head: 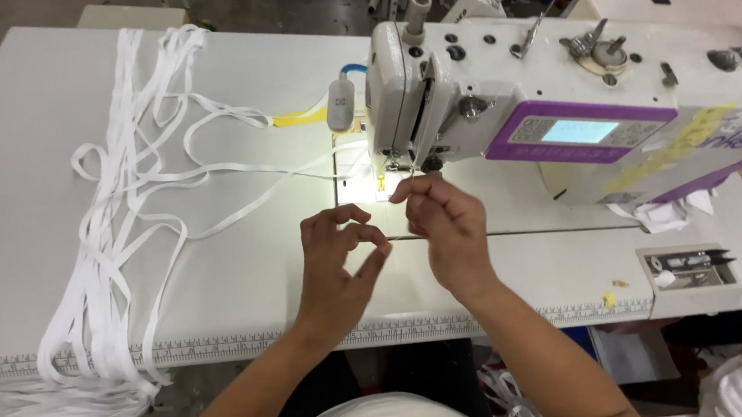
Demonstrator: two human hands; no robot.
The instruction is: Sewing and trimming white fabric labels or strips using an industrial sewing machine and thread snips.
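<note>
Here, two bare hands over the lit centre of the white tabletop (25, 111), just below the needle of the sewing machine (554, 91) in the upper right of the frame. Left hand (337, 259) at centre, thumb and forefinger curled into a narrow pinch grip; contents too fine to tell. Right hand (442, 225) just beside it, fingertips pinched shut close under the presser foot, apparently on a thin thread, though too small to confirm. Loose white elastic strips (122, 252) across the left half, trailing over the front edge at lower left, one strand toward the needle. Small tray with snips (693, 266) at lower right.
</note>
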